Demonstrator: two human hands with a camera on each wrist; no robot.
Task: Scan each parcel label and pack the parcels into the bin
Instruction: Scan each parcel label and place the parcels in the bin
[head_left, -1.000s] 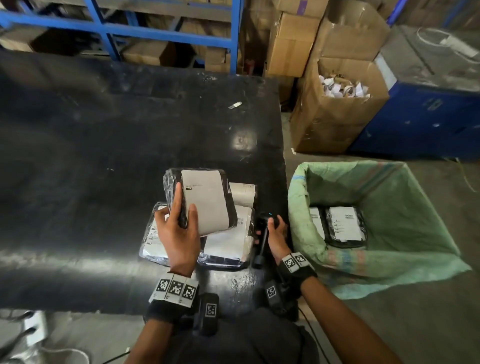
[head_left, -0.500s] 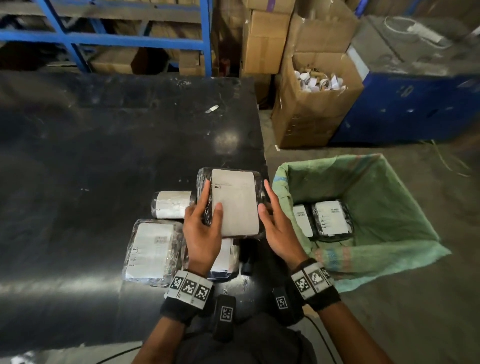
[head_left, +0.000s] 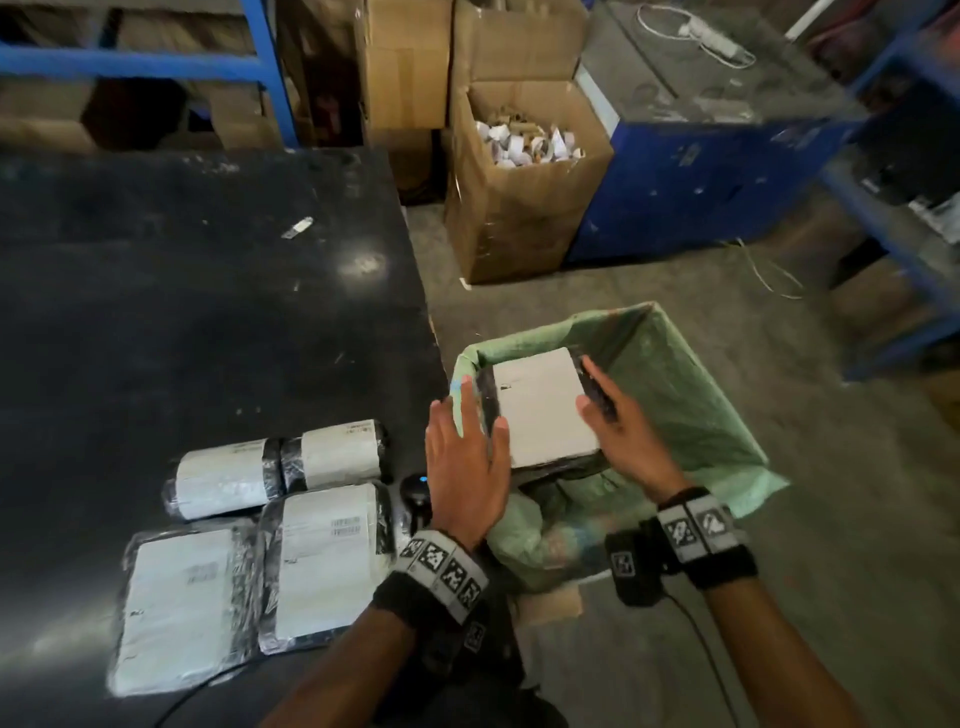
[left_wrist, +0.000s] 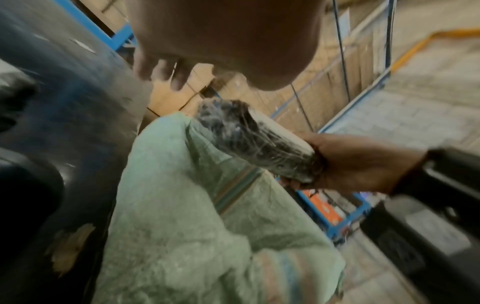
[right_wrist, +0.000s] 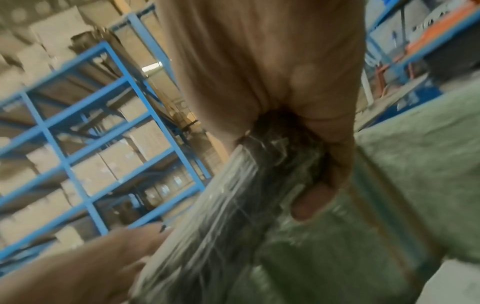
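Note:
A black-wrapped parcel (head_left: 540, 410) with a white label hangs flat over the green-lined bin (head_left: 696, 400). My right hand (head_left: 613, 415) grips its right edge, thumb on top. Beside its left edge my left hand (head_left: 467, 452) is spread with straight fingers. In the left wrist view the left hand (left_wrist: 166, 76) is clear of the parcel (left_wrist: 254, 142), which only the right hand (left_wrist: 358, 164) holds. The right wrist view shows the right hand (right_wrist: 319, 185) curled round the parcel (right_wrist: 233, 205). The black scanner (head_left: 415, 493) lies on the table (head_left: 208, 312).
Several wrapped parcels (head_left: 332, 561) lie at the table's near right corner, left of the scanner. An open cardboard box (head_left: 524, 208) of paper scraps and a blue cabinet (head_left: 701, 171) stand on the floor behind the bin. Blue shelving (right_wrist: 78, 144) with cartons is behind.
The parcel went from above the table rightwards to over the bin. My right hand left the scanner and took the parcel's right edge. My left hand has let go.

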